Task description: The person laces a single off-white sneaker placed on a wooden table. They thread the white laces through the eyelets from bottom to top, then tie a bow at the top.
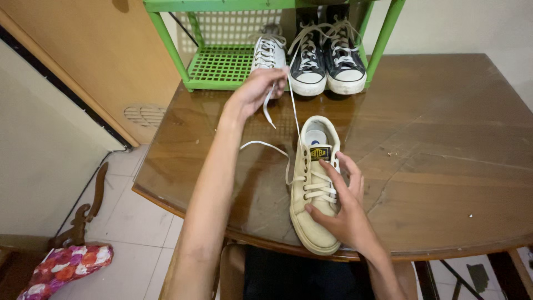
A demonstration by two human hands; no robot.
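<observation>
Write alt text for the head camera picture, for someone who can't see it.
A person's right hand steadies a cream sneaker on a glossy wooden table, while the left hand pulls its white lace up and away. Behind stand a white sneaker and a black pair at a green rack.

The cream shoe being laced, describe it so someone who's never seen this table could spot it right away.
Start at the brown wooden table. Near its front edge lies the cream shoe, steadied by the right hand, while the left hand pulls its white lace up. Unlike the white sneaker and the black sneakers by the green rack, it lies alone, half laced.
</observation>
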